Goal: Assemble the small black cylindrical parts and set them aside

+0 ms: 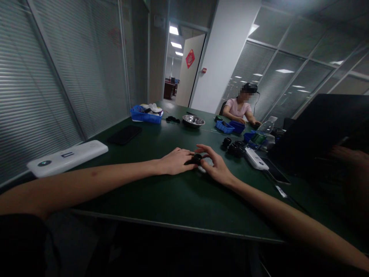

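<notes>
- The small black piece [197,158] is between both hands above the desk [161,200], apparently mid-handling.
- The left hand [172,161] has its grip clasped on it.
- The right hand [216,169] curls fingers around its other side; whether that grip bears on it, I cannot tell.
- Black parts [236,149] lie apart, rightward; whether finished or waiting is unclear.
</notes>
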### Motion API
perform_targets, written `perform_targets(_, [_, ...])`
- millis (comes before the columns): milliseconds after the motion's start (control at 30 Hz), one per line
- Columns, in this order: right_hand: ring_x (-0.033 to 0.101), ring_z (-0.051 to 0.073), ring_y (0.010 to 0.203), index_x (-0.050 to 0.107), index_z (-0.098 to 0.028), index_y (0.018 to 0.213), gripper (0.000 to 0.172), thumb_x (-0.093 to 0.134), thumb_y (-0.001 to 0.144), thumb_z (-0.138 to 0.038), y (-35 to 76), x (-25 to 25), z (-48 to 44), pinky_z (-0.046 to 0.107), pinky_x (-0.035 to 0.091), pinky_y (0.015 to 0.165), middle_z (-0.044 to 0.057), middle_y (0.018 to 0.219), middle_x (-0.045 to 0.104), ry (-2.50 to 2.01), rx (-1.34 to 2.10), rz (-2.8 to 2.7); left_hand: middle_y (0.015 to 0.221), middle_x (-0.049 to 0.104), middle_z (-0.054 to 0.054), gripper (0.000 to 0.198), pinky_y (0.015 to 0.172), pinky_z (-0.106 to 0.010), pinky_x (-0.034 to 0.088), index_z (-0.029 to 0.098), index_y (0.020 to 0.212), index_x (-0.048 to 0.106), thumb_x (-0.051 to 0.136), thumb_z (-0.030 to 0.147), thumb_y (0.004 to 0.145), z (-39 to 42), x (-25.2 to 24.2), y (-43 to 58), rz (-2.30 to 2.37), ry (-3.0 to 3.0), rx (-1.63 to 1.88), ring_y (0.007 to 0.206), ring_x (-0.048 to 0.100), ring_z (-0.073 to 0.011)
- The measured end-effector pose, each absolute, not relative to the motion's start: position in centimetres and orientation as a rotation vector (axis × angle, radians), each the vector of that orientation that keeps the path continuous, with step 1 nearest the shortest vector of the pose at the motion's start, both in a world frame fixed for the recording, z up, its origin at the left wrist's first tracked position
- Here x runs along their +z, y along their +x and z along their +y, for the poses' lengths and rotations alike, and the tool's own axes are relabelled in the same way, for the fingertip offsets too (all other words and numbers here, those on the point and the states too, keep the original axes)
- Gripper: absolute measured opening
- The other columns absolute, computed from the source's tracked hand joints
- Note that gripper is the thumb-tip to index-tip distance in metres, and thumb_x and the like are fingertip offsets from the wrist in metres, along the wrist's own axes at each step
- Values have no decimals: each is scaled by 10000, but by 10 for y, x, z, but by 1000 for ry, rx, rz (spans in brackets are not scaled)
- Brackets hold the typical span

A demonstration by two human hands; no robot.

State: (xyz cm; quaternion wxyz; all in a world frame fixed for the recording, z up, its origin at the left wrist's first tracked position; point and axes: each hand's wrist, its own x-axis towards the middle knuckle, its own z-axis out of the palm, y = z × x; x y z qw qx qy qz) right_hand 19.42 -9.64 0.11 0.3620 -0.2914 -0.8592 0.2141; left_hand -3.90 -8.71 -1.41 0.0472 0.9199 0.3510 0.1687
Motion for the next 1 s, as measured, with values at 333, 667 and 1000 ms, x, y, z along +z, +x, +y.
perform_targets(333, [617,272,1239,473,-298,1492,527,606,981,-310,195,1,-96,487,512,1057,85,1345,641,-731,595,-2208,1531,573,-103,474,1137,-499,367,237,1337,672,429,542,1068,-89,-11,-39,1080,2802,496,1429,501,-323])
perform_targets(667, [616,266,1206,490,-280,1470,529,640,965,-327,194,0,-95,469,515,1036,85,1300,634,-724,576,-2193,1540,562,-111,482,1141,-490,363,221,1347,665,436,541,1068,-88,-14,-39,1079,2808,496,1429,496,-327])
perform_targets(1000, [600,283,1219,508,-289,1461,531,658,953,-323,196,-2,-93,478,520,1021,93,1324,625,-785,504,-2209,1534,569,-108,506,1127,-482,368,223,1336,670,406,563,1070,-87,-14,-40,1056,2826,517,1415,511,-325])
